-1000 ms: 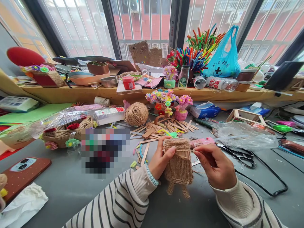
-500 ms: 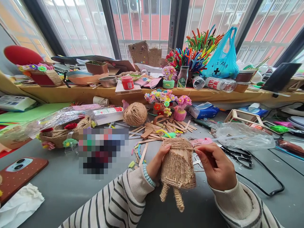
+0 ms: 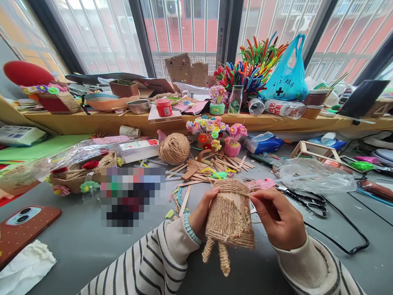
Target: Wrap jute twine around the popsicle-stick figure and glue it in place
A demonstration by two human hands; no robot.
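My left hand [image 3: 201,213] grips the left side of a twine-wrapped craft body [image 3: 227,217], its thumb near the upper edge. The body is tapered, with two twine-covered legs hanging at the bottom and a patch of bare wood strips on its upper right. Coils of twine circle its narrower top. At that top's right side, my right hand [image 3: 279,217] pinches a twine strand between thumb and fingertips; the other fingers curl inward. Beyond the body lie wooden sticks [image 3: 229,162] and a ball of twine [image 3: 174,148].
Black-handled scissors [image 3: 310,200] and a black cable [image 3: 344,246] lie right of my right hand. A clear plastic bag [image 3: 316,176] is behind them. On the left are a phone [image 3: 27,223], crumpled tissue [image 3: 27,262] and a twine basket [image 3: 82,172]. A cluttered ledge [image 3: 172,123] runs along the windows.
The craft body has tilted slightly, its legs swinging left. My right hand has shifted slightly down, still pinching the strand at the top edge.
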